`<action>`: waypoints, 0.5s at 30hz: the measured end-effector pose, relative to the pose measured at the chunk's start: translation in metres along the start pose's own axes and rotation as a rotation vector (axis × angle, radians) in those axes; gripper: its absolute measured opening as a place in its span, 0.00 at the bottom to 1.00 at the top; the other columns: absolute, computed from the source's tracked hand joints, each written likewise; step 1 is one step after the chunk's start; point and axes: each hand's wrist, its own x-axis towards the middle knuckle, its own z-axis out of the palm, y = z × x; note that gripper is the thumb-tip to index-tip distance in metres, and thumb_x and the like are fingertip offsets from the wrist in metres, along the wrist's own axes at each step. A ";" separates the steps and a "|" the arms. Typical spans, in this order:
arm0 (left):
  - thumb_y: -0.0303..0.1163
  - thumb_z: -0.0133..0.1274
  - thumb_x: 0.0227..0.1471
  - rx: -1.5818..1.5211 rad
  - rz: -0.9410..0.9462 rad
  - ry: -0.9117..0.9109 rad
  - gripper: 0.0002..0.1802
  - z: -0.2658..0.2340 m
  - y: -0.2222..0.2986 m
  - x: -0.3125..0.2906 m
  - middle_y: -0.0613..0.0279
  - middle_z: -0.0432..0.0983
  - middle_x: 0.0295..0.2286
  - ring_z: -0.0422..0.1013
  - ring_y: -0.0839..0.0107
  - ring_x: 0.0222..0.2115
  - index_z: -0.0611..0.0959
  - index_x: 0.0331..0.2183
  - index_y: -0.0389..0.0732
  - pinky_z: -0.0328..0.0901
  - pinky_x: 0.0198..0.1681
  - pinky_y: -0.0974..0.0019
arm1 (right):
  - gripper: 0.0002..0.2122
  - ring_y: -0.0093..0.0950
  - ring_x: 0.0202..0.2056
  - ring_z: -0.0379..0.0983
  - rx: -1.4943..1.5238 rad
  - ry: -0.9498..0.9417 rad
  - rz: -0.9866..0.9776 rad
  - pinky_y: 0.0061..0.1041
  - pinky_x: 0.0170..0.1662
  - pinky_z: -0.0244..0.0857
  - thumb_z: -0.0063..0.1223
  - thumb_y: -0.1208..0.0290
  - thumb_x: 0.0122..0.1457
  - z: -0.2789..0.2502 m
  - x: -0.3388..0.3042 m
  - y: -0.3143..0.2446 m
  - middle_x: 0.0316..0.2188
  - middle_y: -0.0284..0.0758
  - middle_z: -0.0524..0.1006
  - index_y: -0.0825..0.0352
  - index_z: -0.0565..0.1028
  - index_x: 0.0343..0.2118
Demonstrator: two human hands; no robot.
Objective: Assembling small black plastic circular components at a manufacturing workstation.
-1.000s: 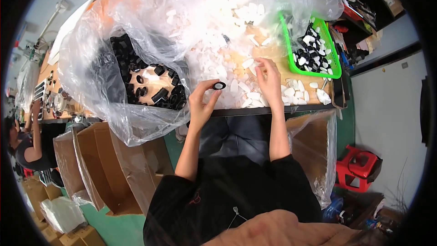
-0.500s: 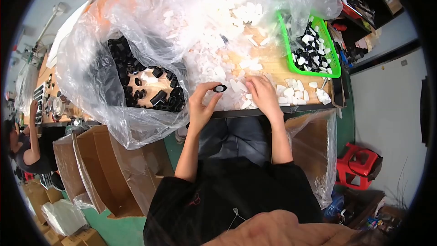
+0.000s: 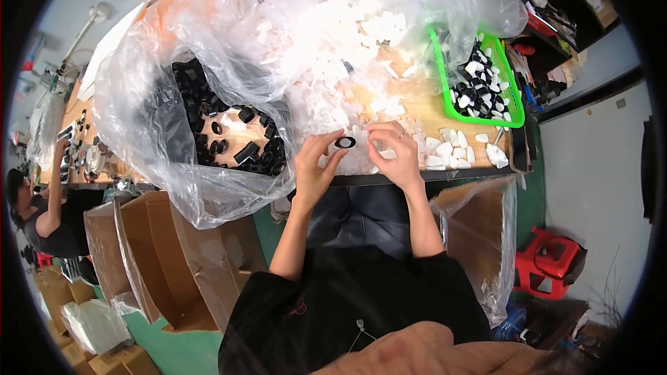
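Observation:
A small black oval ring-like piece (image 3: 345,142) with a pale centre is pinched at its edge between the thumb and finger of my left hand (image 3: 316,161). Close to its right side my right hand (image 3: 396,155) has its thumb and fingertips curled together, apart from the black piece. Anything between those right fingertips is too small to make out. Under and behind both hands lie translucent plastic scraps and loose white oval pieces (image 3: 455,147). To the left, an opened clear plastic bag (image 3: 156,132) holds several black hollow pieces (image 3: 246,151).
A green basket (image 3: 517,101) of mixed black and white pieces stands at the right of the wooden table (image 3: 424,101). Cardboard boxes (image 3: 167,257) sit below its front edge. A red stool (image 3: 545,257) is on the floor at right. Another person (image 3: 45,215) works at far left.
My right hand has come up off the white pieces and closed in toward the black piece. My left hand keeps its hold and has shifted slightly right in the picture.

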 end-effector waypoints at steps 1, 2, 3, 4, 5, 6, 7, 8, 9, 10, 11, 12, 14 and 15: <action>0.20 0.64 0.43 -0.029 -0.051 -0.023 0.20 0.000 0.003 0.000 0.59 0.81 0.33 0.74 0.72 0.32 0.84 0.42 0.39 0.67 0.34 0.69 | 0.08 0.36 0.38 0.76 -0.022 -0.017 -0.105 0.31 0.42 0.70 0.60 0.84 0.45 -0.002 0.004 -0.009 0.37 0.34 0.79 0.67 0.77 0.30; 0.20 0.64 0.43 -0.026 -0.052 -0.024 0.20 0.001 0.004 -0.001 0.59 0.81 0.33 0.74 0.72 0.32 0.84 0.42 0.39 0.67 0.34 0.69 | 0.10 0.36 0.38 0.76 -0.043 -0.034 -0.206 0.30 0.42 0.70 0.61 0.85 0.43 -0.004 0.005 -0.014 0.36 0.34 0.79 0.68 0.77 0.30; 0.19 0.64 0.44 -0.070 -0.071 -0.052 0.19 0.000 0.005 -0.001 0.59 0.81 0.34 0.74 0.73 0.32 0.84 0.42 0.38 0.68 0.34 0.71 | 0.10 0.36 0.39 0.75 -0.150 -0.074 -0.273 0.31 0.42 0.70 0.61 0.85 0.44 -0.005 0.006 -0.017 0.38 0.34 0.79 0.68 0.78 0.31; 0.19 0.63 0.45 -0.114 -0.089 -0.080 0.19 0.000 0.006 -0.001 0.58 0.80 0.35 0.74 0.75 0.32 0.84 0.42 0.37 0.69 0.34 0.72 | 0.10 0.36 0.39 0.75 -0.147 -0.073 -0.273 0.31 0.42 0.70 0.61 0.85 0.44 -0.007 0.006 -0.018 0.38 0.34 0.79 0.68 0.78 0.31; 0.19 0.63 0.45 -0.111 -0.090 -0.078 0.19 0.002 0.007 0.000 0.58 0.80 0.35 0.74 0.75 0.32 0.84 0.42 0.37 0.69 0.34 0.72 | 0.10 0.36 0.39 0.75 -0.202 -0.107 -0.307 0.30 0.41 0.70 0.61 0.85 0.44 -0.009 0.006 -0.019 0.39 0.34 0.78 0.68 0.78 0.31; 0.19 0.62 0.46 -0.202 -0.097 -0.061 0.18 0.004 0.009 0.001 0.58 0.80 0.37 0.75 0.75 0.34 0.84 0.42 0.36 0.70 0.36 0.72 | 0.10 0.36 0.40 0.75 -0.256 -0.141 -0.341 0.30 0.41 0.70 0.61 0.85 0.44 -0.009 0.006 -0.020 0.41 0.35 0.78 0.68 0.78 0.31; 0.18 0.61 0.48 -0.292 -0.105 -0.043 0.16 0.004 0.010 0.002 0.57 0.79 0.39 0.75 0.75 0.35 0.83 0.42 0.35 0.71 0.39 0.73 | 0.10 0.36 0.40 0.75 -0.251 -0.141 -0.342 0.30 0.41 0.70 0.61 0.85 0.44 -0.009 0.005 -0.019 0.41 0.35 0.78 0.68 0.78 0.31; 0.18 0.61 0.48 -0.289 -0.106 -0.042 0.16 0.003 0.014 0.002 0.57 0.79 0.39 0.75 0.75 0.35 0.83 0.42 0.35 0.71 0.39 0.73 | 0.10 0.35 0.39 0.74 -0.284 -0.158 -0.348 0.31 0.41 0.69 0.61 0.83 0.45 -0.010 0.003 -0.020 0.41 0.34 0.77 0.67 0.78 0.32; 0.18 0.60 0.49 -0.305 -0.119 -0.071 0.15 0.002 0.018 0.003 0.56 0.78 0.41 0.75 0.74 0.36 0.83 0.42 0.34 0.71 0.41 0.73 | 0.10 0.34 0.38 0.74 -0.317 -0.176 -0.353 0.33 0.41 0.69 0.62 0.81 0.46 -0.011 0.002 -0.020 0.41 0.33 0.76 0.67 0.78 0.33; 0.18 0.59 0.50 -0.321 -0.132 -0.099 0.14 0.002 0.020 0.003 0.56 0.77 0.43 0.75 0.73 0.37 0.83 0.42 0.33 0.71 0.43 0.73 | 0.10 0.34 0.38 0.74 -0.314 -0.176 -0.352 0.33 0.41 0.69 0.62 0.81 0.46 -0.010 0.000 -0.020 0.41 0.33 0.76 0.67 0.78 0.33; 0.18 0.59 0.50 -0.314 -0.133 -0.094 0.14 0.002 0.019 0.001 0.56 0.77 0.43 0.75 0.73 0.37 0.83 0.42 0.33 0.71 0.43 0.73 | 0.09 0.33 0.38 0.74 -0.180 -0.162 -0.275 0.31 0.40 0.69 0.61 0.81 0.48 -0.006 -0.001 -0.022 0.40 0.34 0.76 0.68 0.77 0.34; 0.17 0.59 0.50 -0.316 -0.105 -0.061 0.14 0.004 0.016 -0.002 0.56 0.77 0.42 0.75 0.73 0.38 0.83 0.41 0.33 0.71 0.42 0.73 | 0.08 0.33 0.37 0.74 -0.046 -0.149 -0.197 0.29 0.40 0.69 0.61 0.80 0.50 -0.003 -0.002 -0.024 0.40 0.35 0.76 0.69 0.77 0.35; 0.17 0.59 0.51 -0.315 -0.079 -0.024 0.13 0.006 0.017 -0.004 0.56 0.78 0.41 0.75 0.73 0.38 0.83 0.41 0.32 0.71 0.42 0.73 | 0.08 0.31 0.37 0.74 0.128 -0.138 0.044 0.28 0.40 0.69 0.61 0.80 0.52 -0.002 -0.003 -0.034 0.39 0.35 0.75 0.69 0.77 0.36; 0.17 0.60 0.49 -0.298 -0.055 0.007 0.12 0.007 0.019 -0.004 0.56 0.79 0.39 0.76 0.70 0.37 0.84 0.39 0.34 0.72 0.40 0.71 | 0.07 0.30 0.36 0.74 0.292 -0.124 0.291 0.26 0.40 0.68 0.61 0.79 0.54 -0.003 -0.004 -0.036 0.38 0.36 0.75 0.70 0.76 0.36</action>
